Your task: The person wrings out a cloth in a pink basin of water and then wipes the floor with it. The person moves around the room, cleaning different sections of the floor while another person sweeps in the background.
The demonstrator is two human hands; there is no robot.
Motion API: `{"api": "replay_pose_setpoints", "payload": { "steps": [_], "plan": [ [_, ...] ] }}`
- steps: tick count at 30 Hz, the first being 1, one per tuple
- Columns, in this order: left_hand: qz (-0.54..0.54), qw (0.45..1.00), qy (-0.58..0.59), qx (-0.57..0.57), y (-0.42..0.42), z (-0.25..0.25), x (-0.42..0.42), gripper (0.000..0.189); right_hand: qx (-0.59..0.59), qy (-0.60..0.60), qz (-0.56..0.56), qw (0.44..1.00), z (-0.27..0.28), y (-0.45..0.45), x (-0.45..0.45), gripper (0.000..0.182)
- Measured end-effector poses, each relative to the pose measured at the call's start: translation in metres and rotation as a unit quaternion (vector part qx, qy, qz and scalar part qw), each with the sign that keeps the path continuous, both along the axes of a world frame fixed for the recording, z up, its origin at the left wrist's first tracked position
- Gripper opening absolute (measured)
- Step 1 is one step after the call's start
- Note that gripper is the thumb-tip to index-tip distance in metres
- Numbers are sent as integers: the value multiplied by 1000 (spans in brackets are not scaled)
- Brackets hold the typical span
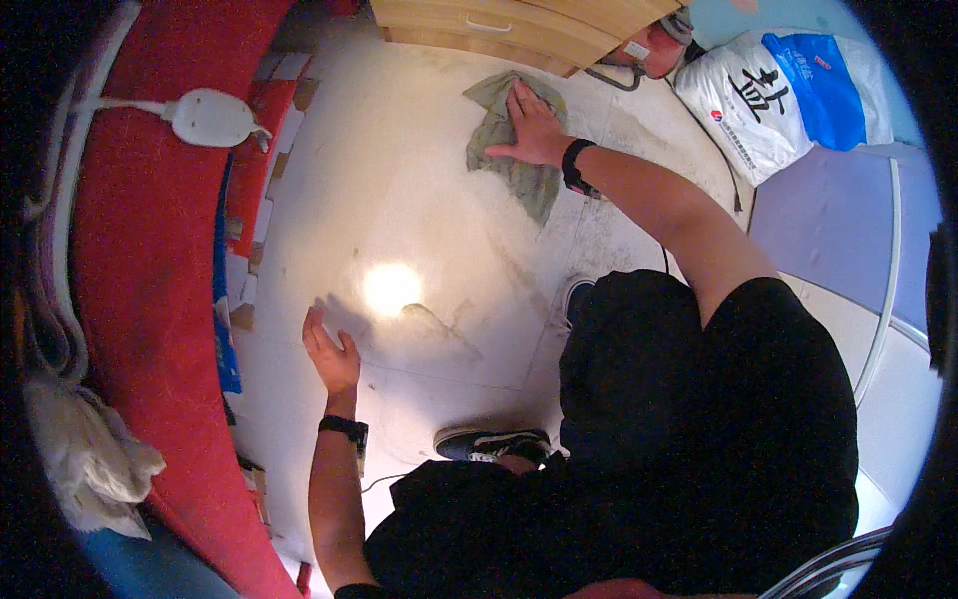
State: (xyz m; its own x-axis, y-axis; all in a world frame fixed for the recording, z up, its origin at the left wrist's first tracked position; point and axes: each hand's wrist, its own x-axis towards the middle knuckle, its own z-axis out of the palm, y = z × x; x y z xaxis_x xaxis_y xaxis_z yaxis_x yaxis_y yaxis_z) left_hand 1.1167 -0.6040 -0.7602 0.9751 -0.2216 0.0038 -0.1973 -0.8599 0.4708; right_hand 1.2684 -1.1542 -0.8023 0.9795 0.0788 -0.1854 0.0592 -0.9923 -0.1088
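A damp-looking grey-green cloth lies spread and crumpled on the pale floor near the wooden cabinet. My right hand rests flat on top of it, fingers extended and thumb out to the side, not curled round the fabric. Lower left, my left hand holds nothing; its fingers are extended and the thumb stands apart, and whether it touches the floor I cannot tell. Both wrists wear black bands. A brownish smear marks the floor between my left hand and my feet.
A wooden cabinet stands ahead, with a white printed sack to its right. Along the left runs a red surface with a white power strip and a whitish cloth. My dark shoe is on the floor; a thin cable lies near it.
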Motion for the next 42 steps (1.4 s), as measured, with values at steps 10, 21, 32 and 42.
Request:
{"api": "replay_pose_setpoints", "payload": {
  "steps": [10,21,32,42],
  "plan": [
    [27,999,-10,42,28,20,-5,60,34,17,65,997,11,55,-124,112],
    [-7,1000,16,-1,-12,36,-12,61,6,5,-48,999,2,3,-43,101],
    [4,1000,4,1,3,31,-11,59,91,31,-107,990,20,5,-14,98],
    [-10,999,46,14,-17,29,-10,62,15,-105,-36,994,4,-18,-39,90]
  ]
}}
